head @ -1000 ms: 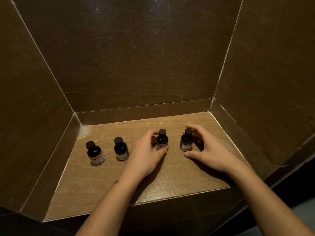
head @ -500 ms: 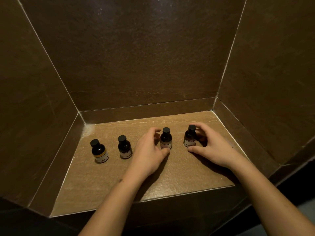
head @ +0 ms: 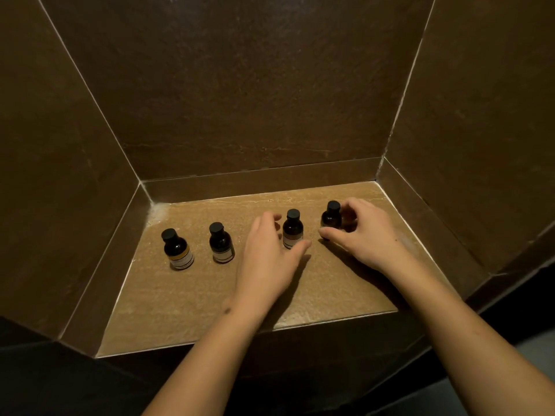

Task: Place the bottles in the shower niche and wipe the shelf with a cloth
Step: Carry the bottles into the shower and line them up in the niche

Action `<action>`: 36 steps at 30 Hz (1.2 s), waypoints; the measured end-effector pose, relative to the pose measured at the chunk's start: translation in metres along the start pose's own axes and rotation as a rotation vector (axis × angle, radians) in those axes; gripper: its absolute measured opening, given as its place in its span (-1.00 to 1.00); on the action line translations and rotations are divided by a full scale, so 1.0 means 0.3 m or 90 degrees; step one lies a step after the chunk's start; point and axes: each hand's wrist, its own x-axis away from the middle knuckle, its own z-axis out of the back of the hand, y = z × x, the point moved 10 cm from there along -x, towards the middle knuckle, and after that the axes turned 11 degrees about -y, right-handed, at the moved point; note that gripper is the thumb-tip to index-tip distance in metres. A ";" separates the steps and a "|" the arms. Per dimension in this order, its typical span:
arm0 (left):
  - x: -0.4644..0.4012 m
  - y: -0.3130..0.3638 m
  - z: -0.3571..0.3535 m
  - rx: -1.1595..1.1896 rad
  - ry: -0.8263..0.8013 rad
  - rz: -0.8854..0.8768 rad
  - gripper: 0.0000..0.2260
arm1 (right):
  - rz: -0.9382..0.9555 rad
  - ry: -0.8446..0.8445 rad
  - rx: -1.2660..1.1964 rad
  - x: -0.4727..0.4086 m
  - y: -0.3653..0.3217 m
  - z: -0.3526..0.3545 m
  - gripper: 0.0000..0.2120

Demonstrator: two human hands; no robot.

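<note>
Four small dark bottles are standing upright in a row on the niche shelf [head: 186, 301], each with a black cap and a pale label. Counting from 9 o'clock toward 3 o'clock: the first bottle [head: 177, 250], the second bottle [head: 221, 243], the third bottle [head: 292, 229] and the fourth bottle [head: 331, 217]. Two bare hands are reaching in from 6 o'clock.

The row is sitting toward the back wall [head: 258, 85]; open shelf is lying between the bottles and the front edge [head: 180, 345] at 6 o'clock, and a strip is staying bare behind them at 12 o'clock. The left side wall is well apart from the first bottle; the right side wall is near the right hand.

The left hand [head: 267, 259] is resting just at 9 o'clock of the third bottle, fingers spread loosely around it, thumb at its base; whether they are touching it, I cannot tell. The right hand [head: 371, 235] is curling its fingers around the fourth bottle, thumb in front, pinching it.
</note>
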 end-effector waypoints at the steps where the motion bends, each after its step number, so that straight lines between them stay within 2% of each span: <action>1: -0.012 0.000 -0.002 -0.005 0.004 0.009 -0.40 | 0.003 -0.003 0.010 0.002 -0.006 -0.001 -0.62; 7: -0.034 0.015 -0.005 -0.024 0.010 0.017 -0.47 | 0.014 -0.013 0.030 0.036 -0.029 -0.013 -0.69; 12: -0.052 0.020 -0.018 -0.038 -0.009 0.022 -0.65 | 0.014 -0.018 0.038 0.038 -0.015 0.000 -0.51; 17: -0.052 0.021 -0.022 -0.025 -0.024 0.016 -0.70 | 0.036 -0.033 0.061 0.040 -0.020 -0.005 -0.43; 20: -0.050 0.017 -0.027 -0.021 -0.041 0.015 -0.63 | 0.042 -0.040 0.065 0.045 -0.018 -0.014 -0.41; 23: -0.038 0.023 -0.018 -0.008 -0.034 0.016 -0.45 | 0.037 -0.045 0.052 0.053 -0.024 -0.008 -0.32; 26: 0.049 0.060 0.045 0.020 0.052 -0.031 -0.45 | 0.023 -0.010 0.027 0.092 -0.034 0.013 -0.24; 28: 0.159 0.083 0.078 0.117 0.107 -0.109 -0.64 | 0.015 0.054 -0.019 0.167 -0.042 0.035 -0.29; 30: 0.283 0.089 0.070 0.194 0.107 -0.176 -0.79 | 0.027 0.108 -0.075 0.280 -0.061 0.030 -0.40; 33: 0.374 0.060 -0.006 0.203 0.051 -0.195 -0.77 | 0.059 0.128 -0.107 0.428 -0.094 -0.015 -0.58; 36: 0.396 0.048 -0.081 0.153 0.022 -0.210 -0.74 | 0.041 0.133 -0.097 0.510 -0.072 -0.040 -0.68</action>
